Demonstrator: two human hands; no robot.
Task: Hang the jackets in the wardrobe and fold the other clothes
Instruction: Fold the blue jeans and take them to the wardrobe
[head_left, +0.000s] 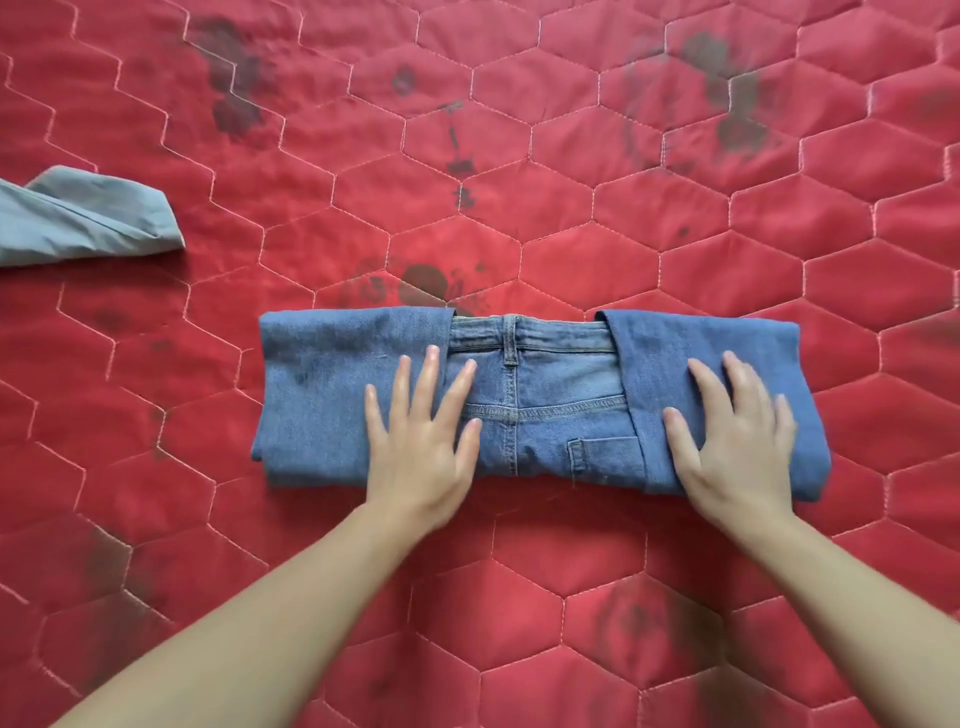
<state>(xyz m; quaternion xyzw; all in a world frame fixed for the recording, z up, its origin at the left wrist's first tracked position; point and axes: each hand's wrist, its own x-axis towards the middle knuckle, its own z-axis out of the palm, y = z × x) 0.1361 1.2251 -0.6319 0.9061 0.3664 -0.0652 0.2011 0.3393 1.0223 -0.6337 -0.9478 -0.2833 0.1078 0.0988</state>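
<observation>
A pair of blue jeans (545, 395) lies folded into a wide flat bundle on the red quilt, waistband and a back pocket showing in the middle, a leg section laid over each end. My left hand (421, 431) presses flat on the left part, fingers spread and straight. My right hand (732, 436) presses flat on the right leg fold, fingers spread too. Neither hand grips the cloth.
The red quilted bedspread (519, 156) with hexagon stitching and dark stains fills the view. A grey-blue garment (78, 218) lies at the left edge, partly out of frame. No wardrobe or jacket is in view.
</observation>
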